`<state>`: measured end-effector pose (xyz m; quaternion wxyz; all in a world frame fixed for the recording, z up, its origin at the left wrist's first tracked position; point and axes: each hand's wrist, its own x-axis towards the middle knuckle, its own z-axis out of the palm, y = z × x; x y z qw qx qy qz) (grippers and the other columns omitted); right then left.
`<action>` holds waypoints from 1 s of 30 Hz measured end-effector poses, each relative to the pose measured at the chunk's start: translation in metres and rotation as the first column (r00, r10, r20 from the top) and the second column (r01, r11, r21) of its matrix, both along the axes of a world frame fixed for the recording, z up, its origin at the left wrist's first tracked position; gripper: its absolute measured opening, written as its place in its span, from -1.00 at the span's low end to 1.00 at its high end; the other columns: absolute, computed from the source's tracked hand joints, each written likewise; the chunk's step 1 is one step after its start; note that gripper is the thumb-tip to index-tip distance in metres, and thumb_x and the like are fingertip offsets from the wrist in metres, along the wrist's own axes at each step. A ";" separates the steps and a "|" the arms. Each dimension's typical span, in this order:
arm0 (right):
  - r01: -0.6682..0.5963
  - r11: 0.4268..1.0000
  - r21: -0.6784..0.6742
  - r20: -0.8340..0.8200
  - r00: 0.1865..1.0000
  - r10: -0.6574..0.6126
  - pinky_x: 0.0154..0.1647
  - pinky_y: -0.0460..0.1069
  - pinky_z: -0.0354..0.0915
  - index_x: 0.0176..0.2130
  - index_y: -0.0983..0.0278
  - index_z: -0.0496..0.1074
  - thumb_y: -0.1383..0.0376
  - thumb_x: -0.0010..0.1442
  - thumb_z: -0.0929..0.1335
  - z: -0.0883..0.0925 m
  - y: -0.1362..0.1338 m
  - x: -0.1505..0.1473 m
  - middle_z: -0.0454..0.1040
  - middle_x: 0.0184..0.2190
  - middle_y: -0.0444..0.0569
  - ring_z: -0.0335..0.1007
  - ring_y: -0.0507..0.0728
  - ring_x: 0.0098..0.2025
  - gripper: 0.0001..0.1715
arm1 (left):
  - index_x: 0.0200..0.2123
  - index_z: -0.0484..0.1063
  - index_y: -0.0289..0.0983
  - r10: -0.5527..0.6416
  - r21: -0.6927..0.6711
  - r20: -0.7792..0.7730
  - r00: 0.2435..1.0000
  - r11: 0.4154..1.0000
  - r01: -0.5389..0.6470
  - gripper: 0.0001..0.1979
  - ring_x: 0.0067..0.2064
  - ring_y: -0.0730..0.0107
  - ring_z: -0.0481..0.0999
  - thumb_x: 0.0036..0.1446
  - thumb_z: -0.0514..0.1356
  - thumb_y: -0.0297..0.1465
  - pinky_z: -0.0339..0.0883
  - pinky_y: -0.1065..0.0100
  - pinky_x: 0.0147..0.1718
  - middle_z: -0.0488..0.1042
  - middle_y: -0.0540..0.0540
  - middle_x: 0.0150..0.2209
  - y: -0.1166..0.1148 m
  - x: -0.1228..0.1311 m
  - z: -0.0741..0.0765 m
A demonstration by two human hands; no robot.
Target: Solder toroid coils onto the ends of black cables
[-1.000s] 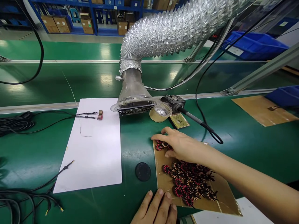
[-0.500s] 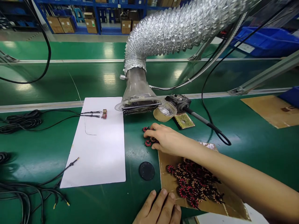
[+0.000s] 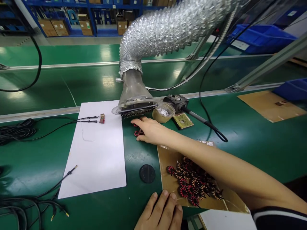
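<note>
My right hand (image 3: pixel 151 130) reaches across to the table beneath the fume hood, its fingers and thumb curved around a few small black ring coils (image 3: pixel 136 133) wound with red and copper-coloured wire. The palm partly hides them. At the bottom, my left hand (image 3: pixel 161 212) lies with fingers outstretched, touching nothing small that I can see, beside the brown cardboard sheet (image 3: pixel 165 183). On that sheet sits a heap of similar ring coils (image 3: pixel 192 185), partly covered by my right forearm. A black round disc (image 3: pixel 147 173) lies between my hands.
A white sheet (image 3: pixel 96 159) carries two cable ends with small coils (image 3: pixel 102 118). Black cables (image 3: pixel 19 131) lie at left. The fume hood (image 3: pixel 134 92) hangs over the table, near a soldering iron holder (image 3: pixel 177 103), a round tub (image 3: pixel 163 111) and a yellowish sponge (image 3: pixel 182 120).
My right hand has moved left toward the white sheet, and the coils under its fingers moved along. My left hand stays by the cardboard. The whole view has shifted slightly.
</note>
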<state>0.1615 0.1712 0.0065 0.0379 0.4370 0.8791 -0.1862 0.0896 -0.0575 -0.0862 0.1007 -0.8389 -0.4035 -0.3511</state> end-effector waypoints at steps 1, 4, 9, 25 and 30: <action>0.002 1.000 0.014 -0.014 1.000 -0.002 0.12 0.13 0.25 0.26 0.30 0.15 0.27 0.11 0.47 0.005 -0.001 0.006 0.31 0.05 0.18 0.32 0.30 0.07 -0.18 | -0.16 0.56 -0.20 -0.012 -0.006 -0.019 1.000 1.000 0.012 -0.75 0.02 0.36 0.53 0.30 0.07 -0.44 -0.03 0.14 0.32 0.58 -0.01 -0.06 0.000 -0.001 0.000; 0.003 0.995 0.095 -0.085 0.996 0.005 0.16 0.13 0.24 0.30 0.29 0.09 0.24 0.17 0.43 0.027 -0.017 0.044 0.28 0.09 0.16 0.27 0.27 0.12 -0.18 | -0.10 0.54 -0.21 -0.046 -0.034 -0.063 0.997 0.998 0.044 -0.72 0.06 0.33 0.49 0.32 0.03 -0.44 -0.06 0.14 0.32 0.55 -0.04 -0.01 0.000 -0.005 -0.001; 0.216 0.965 0.151 -0.250 0.952 -0.174 0.12 0.17 0.30 0.24 0.17 0.16 0.14 0.27 0.32 0.036 -0.090 0.144 0.26 0.17 0.10 0.28 0.26 0.14 -0.40 | -0.04 0.52 -0.21 -0.072 -0.085 -0.098 0.993 0.994 0.064 -0.72 0.11 0.29 0.44 0.28 0.06 -0.41 -0.11 0.16 0.34 0.52 -0.03 0.05 0.000 -0.007 -0.002; 0.781 0.578 0.235 -0.540 0.600 -0.591 -0.26 0.10 0.41 0.02 0.22 0.25 0.00 0.18 0.39 -0.074 -0.247 0.119 0.41 -0.24 0.05 0.37 0.19 -0.27 -0.46 | 0.03 0.40 -0.25 -0.194 -0.449 -0.013 0.981 0.878 0.168 -0.62 0.08 0.09 0.46 0.10 0.15 -0.45 0.48 0.09 -0.04 0.45 -0.21 0.06 0.016 -0.012 0.036; 0.822 0.564 0.081 -0.510 0.520 -0.685 -0.35 0.06 0.45 0.14 0.26 0.21 0.02 0.21 0.35 -0.071 -0.232 0.105 0.43 -0.26 0.03 0.39 0.14 -0.41 -0.37 | 0.16 0.20 -0.35 -0.121 -0.572 0.041 0.992 0.811 0.123 -0.47 0.15 -0.01 0.39 0.09 0.15 -0.48 0.48 0.05 -0.04 0.18 -0.42 0.25 0.020 -0.011 0.041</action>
